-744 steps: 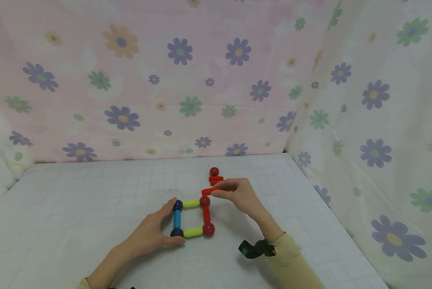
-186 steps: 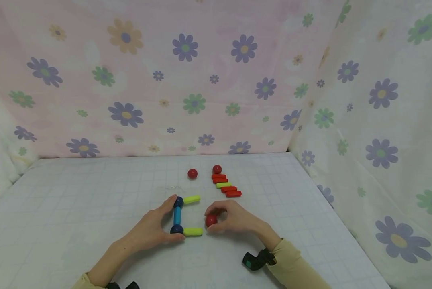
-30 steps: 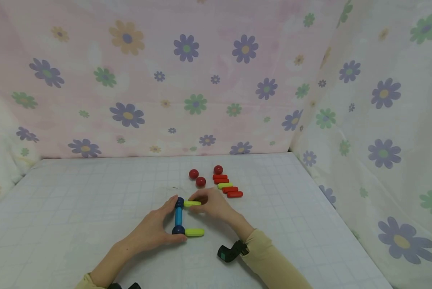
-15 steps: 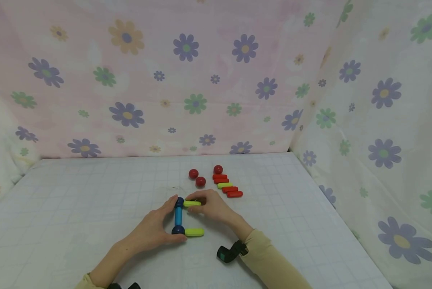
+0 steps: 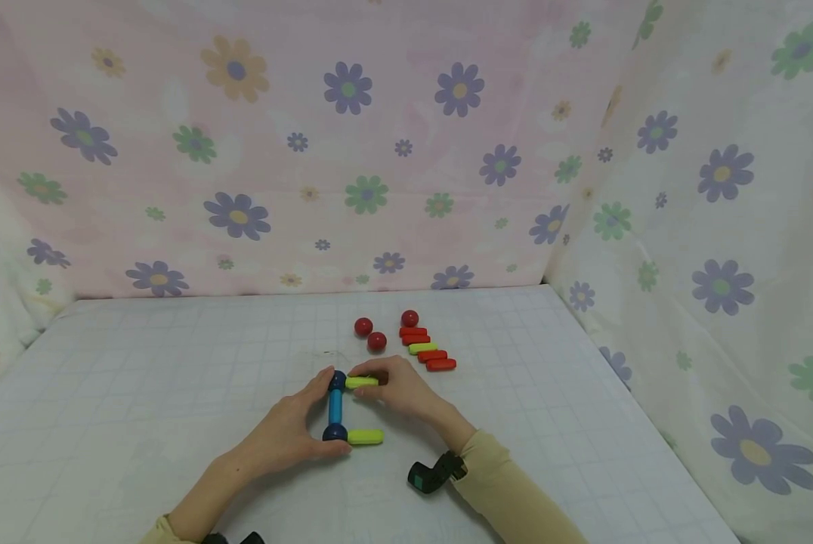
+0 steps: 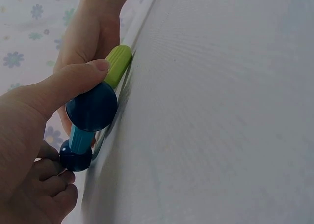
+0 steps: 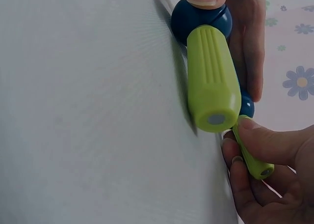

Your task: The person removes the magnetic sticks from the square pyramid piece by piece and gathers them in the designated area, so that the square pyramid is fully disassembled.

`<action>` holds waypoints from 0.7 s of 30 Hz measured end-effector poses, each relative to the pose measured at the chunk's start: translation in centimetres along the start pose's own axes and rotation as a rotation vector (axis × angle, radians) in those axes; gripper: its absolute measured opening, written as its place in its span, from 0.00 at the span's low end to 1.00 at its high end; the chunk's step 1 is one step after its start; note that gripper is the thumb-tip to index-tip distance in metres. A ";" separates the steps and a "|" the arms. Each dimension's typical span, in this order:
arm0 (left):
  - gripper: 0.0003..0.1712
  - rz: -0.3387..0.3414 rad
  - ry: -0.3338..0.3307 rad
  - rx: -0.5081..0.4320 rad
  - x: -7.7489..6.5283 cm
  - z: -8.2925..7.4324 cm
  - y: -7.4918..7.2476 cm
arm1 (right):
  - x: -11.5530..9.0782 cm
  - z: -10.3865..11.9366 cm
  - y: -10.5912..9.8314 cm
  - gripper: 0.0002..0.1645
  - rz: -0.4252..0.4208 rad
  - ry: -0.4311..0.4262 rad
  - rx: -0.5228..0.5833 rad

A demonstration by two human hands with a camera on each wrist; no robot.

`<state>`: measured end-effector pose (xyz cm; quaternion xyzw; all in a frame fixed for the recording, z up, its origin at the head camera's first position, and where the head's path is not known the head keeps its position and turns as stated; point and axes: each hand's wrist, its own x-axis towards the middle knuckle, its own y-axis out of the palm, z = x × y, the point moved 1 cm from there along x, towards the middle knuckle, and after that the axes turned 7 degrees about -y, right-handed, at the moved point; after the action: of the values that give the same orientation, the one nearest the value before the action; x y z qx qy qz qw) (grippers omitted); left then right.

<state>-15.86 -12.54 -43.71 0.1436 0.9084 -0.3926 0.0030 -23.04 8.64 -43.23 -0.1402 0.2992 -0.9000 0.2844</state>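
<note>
In the head view, my left hand [image 5: 284, 431] holds a blue rod [image 5: 335, 408] with a dark blue ball at each end, its thumb at the near ball [image 5: 335, 433] and fingers at the far ball [image 5: 338, 380]. A yellow-green rod sticks out rightward from each ball. My right hand [image 5: 400, 389] pinches the far yellow-green rod [image 5: 362, 382] between thumb and fingers. The near yellow-green rod [image 7: 212, 81] points at the right wrist camera, showing a grey disc in its end. In the left wrist view, the left thumb presses on the near ball [image 6: 92, 107].
Behind my right hand lie three red balls, one [image 5: 376, 341] closest to it. A slanting row of several red rods [image 5: 441, 364] with one yellow-green rod [image 5: 423, 348] among them lies to their right. Flowered cloth [image 5: 264, 151] hangs behind the white tabletop [image 5: 175, 355].
Earlier, red balls and a red rod closed the frame into a square; now they lie apart behind. My right hand has let go of a red ball and pinches the far yellow-green rod, staying nearly still lately.
</note>
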 end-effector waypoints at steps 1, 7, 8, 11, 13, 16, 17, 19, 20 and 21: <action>0.66 0.000 0.002 0.000 0.0 0.0 0.0 | 0.0 0.0 0.0 0.19 0.000 0.001 -0.001; 0.67 -0.003 0.007 0.001 0.0 0.0 0.0 | 0.1 -0.2 0.1 0.20 0.002 -0.004 -0.002; 0.67 -0.003 0.008 0.002 0.0 0.0 0.0 | 0.1 -0.2 0.1 0.20 0.002 -0.007 -0.003; 0.67 -0.004 0.013 0.003 0.1 0.0 0.0 | 0.1 -0.2 0.0 0.19 0.000 -0.022 -0.003; 0.67 -0.004 0.016 0.003 0.1 0.0 0.0 | 0.1 -0.2 0.0 0.19 0.001 -0.028 -0.001; 0.67 -0.004 0.011 0.005 0.1 0.0 0.0 | 0.0 -0.2 -0.1 0.19 0.006 -0.032 0.003; 0.67 -0.004 0.009 0.006 0.1 0.0 0.0 | 0.0 -0.2 -0.1 0.19 0.007 -0.031 0.004; 0.67 -0.004 0.003 0.008 0.1 0.0 0.0 | 0.0 -0.2 -0.1 0.19 0.012 -0.027 0.005; 0.67 -0.004 0.002 0.008 0.1 0.0 0.0 | 0.0 -0.3 -0.1 0.19 0.013 -0.025 0.003; 0.67 -0.004 0.002 0.008 0.1 0.0 0.0 | 0.0 -0.3 -0.1 0.19 0.014 -0.022 0.002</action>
<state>-15.93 -12.51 -43.73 0.1423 0.9070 -0.3963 0.0010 -23.21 8.87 -43.39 -0.1478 0.2962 -0.8966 0.2942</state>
